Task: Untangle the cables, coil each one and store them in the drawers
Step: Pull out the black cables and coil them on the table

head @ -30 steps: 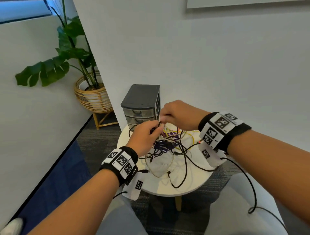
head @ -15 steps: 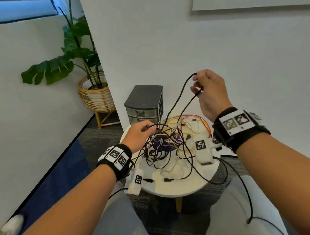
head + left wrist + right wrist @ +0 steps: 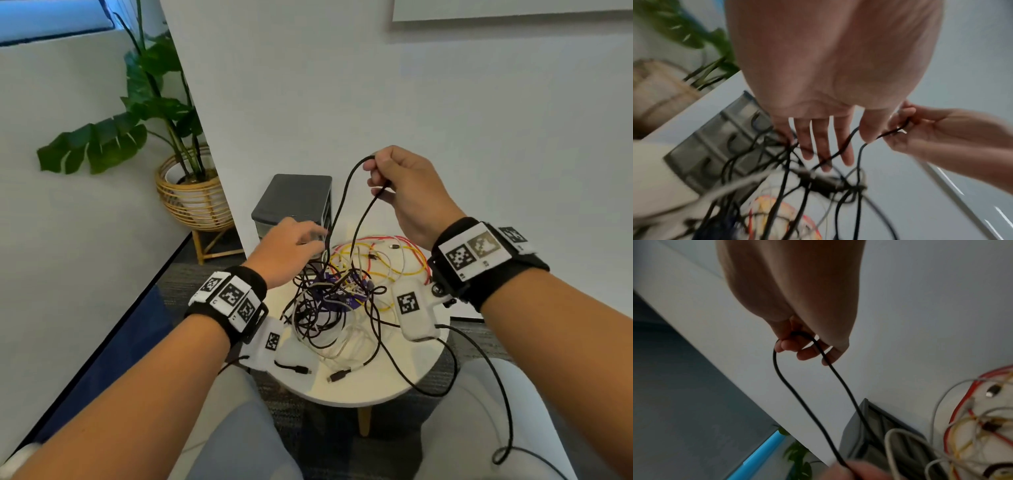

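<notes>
A tangle of black, white, yellow, red and purple cables [image 3: 337, 296] lies on the round white table [image 3: 363, 389]. My right hand [image 3: 383, 180] is raised above it and pinches a loop of black cable [image 3: 346, 192], whose two strands hang down into the tangle. The right wrist view shows the fingers [image 3: 797, 347] curled round that black cable [image 3: 840, 379]. My left hand [image 3: 310, 236] reaches beside the hanging strands with straight, spread fingers [image 3: 825, 146] and grips nothing. A grey drawer unit [image 3: 294, 200] stands behind, drawers closed.
The table stands against a white wall panel [image 3: 342, 102]. A potted plant in a wicker basket [image 3: 191, 202] sits on a stand to the left. Two loose black plug ends [image 3: 337, 375] lie near the table's front edge. My knees are below the table.
My right hand pulled a black cable loop up out of the tangle and holds it high. My left hand let go of the tangle, opened and rose toward the hanging strands.
</notes>
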A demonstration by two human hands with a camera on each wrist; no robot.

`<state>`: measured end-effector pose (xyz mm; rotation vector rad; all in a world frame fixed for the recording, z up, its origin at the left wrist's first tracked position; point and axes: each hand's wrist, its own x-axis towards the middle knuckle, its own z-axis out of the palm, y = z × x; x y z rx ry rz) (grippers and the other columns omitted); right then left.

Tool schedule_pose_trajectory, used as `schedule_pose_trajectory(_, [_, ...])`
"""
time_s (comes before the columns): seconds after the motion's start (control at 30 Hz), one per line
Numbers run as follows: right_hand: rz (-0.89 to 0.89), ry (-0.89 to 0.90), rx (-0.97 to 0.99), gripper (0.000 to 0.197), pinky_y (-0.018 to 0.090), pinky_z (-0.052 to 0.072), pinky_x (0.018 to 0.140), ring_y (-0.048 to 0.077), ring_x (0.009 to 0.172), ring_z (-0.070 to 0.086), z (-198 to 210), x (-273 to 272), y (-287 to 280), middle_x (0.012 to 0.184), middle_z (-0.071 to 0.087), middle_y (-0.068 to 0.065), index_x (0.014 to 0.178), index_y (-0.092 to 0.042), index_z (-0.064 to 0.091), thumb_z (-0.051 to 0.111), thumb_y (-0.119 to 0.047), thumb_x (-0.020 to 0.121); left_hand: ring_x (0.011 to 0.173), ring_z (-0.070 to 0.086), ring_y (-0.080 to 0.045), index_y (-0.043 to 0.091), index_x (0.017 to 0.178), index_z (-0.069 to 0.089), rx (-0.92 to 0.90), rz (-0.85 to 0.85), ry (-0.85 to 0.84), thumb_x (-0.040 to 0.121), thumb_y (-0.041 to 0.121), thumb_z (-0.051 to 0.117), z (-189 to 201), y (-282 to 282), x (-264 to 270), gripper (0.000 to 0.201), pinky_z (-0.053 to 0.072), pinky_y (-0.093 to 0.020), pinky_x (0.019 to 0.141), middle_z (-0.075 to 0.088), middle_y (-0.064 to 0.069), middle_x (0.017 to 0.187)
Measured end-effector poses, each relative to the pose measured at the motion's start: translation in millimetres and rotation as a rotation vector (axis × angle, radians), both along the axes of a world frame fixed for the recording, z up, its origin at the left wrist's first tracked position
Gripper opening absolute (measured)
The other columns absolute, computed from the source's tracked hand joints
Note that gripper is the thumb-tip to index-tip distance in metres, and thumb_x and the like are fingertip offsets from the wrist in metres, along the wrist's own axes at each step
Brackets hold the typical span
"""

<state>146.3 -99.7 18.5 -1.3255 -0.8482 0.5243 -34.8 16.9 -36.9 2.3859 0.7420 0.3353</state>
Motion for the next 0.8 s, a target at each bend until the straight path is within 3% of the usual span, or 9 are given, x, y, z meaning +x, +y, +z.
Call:
schedule_pose_trajectory(0.1, [-0.002, 0.070, 0.045, 0.031, 0.032, 0.044, 0.081, 0.015, 0.081, 0.053, 7, 0, 2, 0.074, 0.060, -0.007, 0.084, -0.018, 0.066, 0.045, -0.020, 0.107, 0.101, 0.062, -0.020, 0.020, 0.107, 0.070, -0.243, -0.125, -0.036, 0.106, 0.037, 0.049, -12, -12, 8, 0.027, 0.046, -0.036, 0.091, 0.068, -0.001, 0.108])
schedule_pose_trajectory(0.2, [-0.100, 0.198, 0.113, 0.028, 0.030, 0.045, 0.077, 0.012, 0.079, 0.056, 10, 11, 0, 0.072, 0.058, -0.008, 0.087, -0.018, 0.065, 0.044, -0.019, 0.107, 0.088, 0.061, -0.013, 0.012, 0.095, 0.067, -0.197, -0.111, -0.008, 0.107, 0.035, 0.047, -35, -13, 9, 0.032, 0.044, -0.036, 0.082, 0.068, 0.006, 0.092])
schedule_pose_trajectory(0.27, [-0.217, 0.181, 0.061, 0.029, 0.030, 0.045, 0.074, 0.011, 0.075, 0.056, 0, 24, -2, 0.071, 0.059, -0.006, 0.085, -0.020, 0.065, 0.044, -0.019, 0.104, 0.090, 0.063, -0.013, 0.012, 0.091, 0.065, -0.153, -0.092, -0.024, 0.107, 0.033, 0.046, -45, -8, 10, 0.033, 0.048, -0.039, 0.084, 0.071, 0.004, 0.091])
schedule_pose_trajectory(0.37, [-0.393, -0.057, -0.190, 0.026, 0.025, 0.045, 0.073, 0.011, 0.079, 0.060, -24, 40, -7, 0.090, 0.066, -0.001, 0.100, -0.021, 0.070, 0.046, -0.011, 0.099, 0.088, 0.064, -0.020, 0.014, 0.084, 0.060, -0.095, -0.046, -0.072, 0.106, 0.034, 0.049, -48, -3, 9, 0.032, 0.050, -0.045, 0.084, 0.069, -0.002, 0.087])
schedule_pose_trajectory(0.43, [-0.462, -0.316, -0.341, 0.045, 0.028, 0.047, 0.089, 0.017, 0.107, 0.059, -38, 44, -13, 0.121, 0.059, 0.004, 0.125, -0.024, 0.063, 0.047, 0.001, 0.091, 0.083, 0.061, -0.017, 0.016, 0.082, 0.060, -0.051, -0.032, -0.107, 0.105, 0.033, 0.051, -46, -2, 9, 0.030, 0.048, -0.039, 0.080, 0.066, 0.001, 0.081])
schedule_pose_trajectory(0.5, [-0.420, -0.600, -0.351, 0.069, 0.038, 0.039, 0.105, 0.025, 0.126, 0.044, -40, 35, -18, 0.138, 0.047, 0.004, 0.137, -0.030, 0.054, 0.046, 0.007, 0.079, 0.076, 0.057, -0.011, 0.019, 0.080, 0.061, -0.018, -0.031, -0.144, 0.105, 0.032, 0.054, -44, -5, 9, 0.029, 0.045, -0.033, 0.074, 0.063, 0.006, 0.075])
schedule_pose_trajectory(0.57, [-0.189, -0.824, -0.342, 0.072, 0.045, 0.034, 0.108, 0.025, 0.130, 0.038, -36, 19, -19, 0.140, 0.046, 0.000, 0.140, -0.034, 0.051, 0.050, -0.002, 0.076, 0.073, 0.057, -0.009, 0.021, 0.080, 0.064, 0.002, -0.035, -0.175, 0.103, 0.032, 0.056, -43, -6, 11, 0.027, 0.045, -0.032, 0.072, 0.063, 0.008, 0.073])
schedule_pose_trajectory(0.7, [0.270, -1.182, -0.605, 0.030, 0.046, 0.041, 0.101, 0.018, 0.114, 0.056, -42, 0, -8, 0.118, 0.066, -0.005, 0.126, -0.032, 0.063, 0.056, -0.033, 0.097, 0.069, 0.058, -0.006, 0.025, 0.082, 0.070, -0.007, -0.037, -0.195, 0.101, 0.032, 0.060, -42, -8, 14, 0.022, 0.047, -0.032, 0.070, 0.065, 0.010, 0.070])
schedule_pose_trajectory(0.8, [0.310, -1.054, -0.483, 0.027, 0.034, 0.047, 0.072, 0.009, 0.073, 0.057, -46, 5, -7, 0.077, 0.063, -0.006, 0.087, -0.016, 0.068, 0.054, -0.031, 0.104, 0.068, 0.055, -0.005, 0.028, 0.079, 0.067, -0.012, -0.062, -0.174, 0.100, 0.032, 0.060, -40, -10, 10, 0.023, 0.045, -0.031, 0.069, 0.063, 0.011, 0.070])
